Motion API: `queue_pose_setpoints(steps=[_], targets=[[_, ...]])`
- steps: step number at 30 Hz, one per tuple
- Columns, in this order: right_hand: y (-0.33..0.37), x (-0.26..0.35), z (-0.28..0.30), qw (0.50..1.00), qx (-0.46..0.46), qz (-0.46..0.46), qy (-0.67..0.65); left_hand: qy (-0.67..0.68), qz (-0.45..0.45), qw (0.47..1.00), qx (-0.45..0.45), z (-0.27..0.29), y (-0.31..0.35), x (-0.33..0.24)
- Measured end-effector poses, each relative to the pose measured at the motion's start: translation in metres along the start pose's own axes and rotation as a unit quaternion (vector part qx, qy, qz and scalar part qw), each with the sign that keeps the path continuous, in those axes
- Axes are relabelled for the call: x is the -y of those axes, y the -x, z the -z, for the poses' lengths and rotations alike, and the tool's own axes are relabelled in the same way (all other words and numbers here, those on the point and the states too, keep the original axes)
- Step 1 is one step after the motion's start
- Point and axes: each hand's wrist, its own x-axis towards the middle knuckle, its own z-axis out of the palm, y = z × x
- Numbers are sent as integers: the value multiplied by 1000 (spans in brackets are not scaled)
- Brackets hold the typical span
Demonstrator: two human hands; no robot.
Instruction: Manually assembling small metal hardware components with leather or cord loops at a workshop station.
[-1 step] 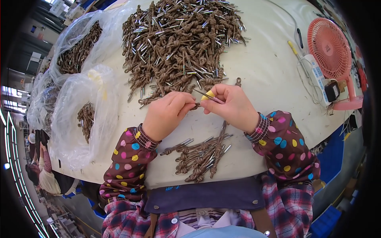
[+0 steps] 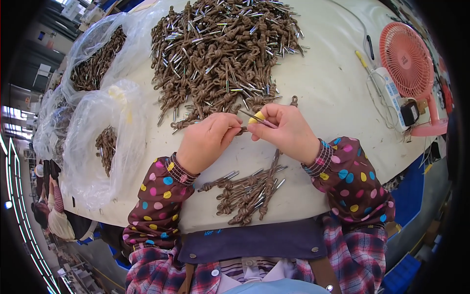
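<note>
The left hand (image 2: 208,141) is curling closed over the middle of the white table (image 2: 333,103), its fingertips pinching the end of a brown knotted cord (image 2: 275,159). The right hand (image 2: 286,131) is meeting it from the other side, closed as well, pinching a thin metal pin (image 2: 255,117) between thumb and forefinger; a yellow cap (image 2: 258,116) is covering one fingertip. The cord is hanging from between the two hands and trailing down toward the person. Just beneath the hands, near the table's front edge, a small pile of cords (image 2: 247,192) with metal tips is lying loosely bunched. Beyond the hands, a much bigger heap of cords (image 2: 223,51) is spreading across the far part of the table, its near edge reaching almost to the knuckles. To the left, a clear plastic bag (image 2: 100,142) is sitting open with a few cords inside, and another bag (image 2: 95,59) farther back is holding more. At the right edge, well apart from the hands, a pink desk fan (image 2: 409,61) is standing beside a tangle of white cable (image 2: 379,93). Both forearms are wearing dark sleeves with coloured dots.
</note>
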Motion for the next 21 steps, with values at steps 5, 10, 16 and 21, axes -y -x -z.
queue_pose_setpoints(steps=[5,10,16,21], targets=[[-1,-2,3,1000,-16,4,25,153,74,985,33,4,0,0],[0,-5,3,995,-7,12,101,129,47,987,79,9,-3,3],[0,-6,0,991,-14,18,133,-12,-41,999,15,5,0,3],[-1,-4,-1,998,-29,1,56,-75,-71,994,-32,2,-1,-2]])
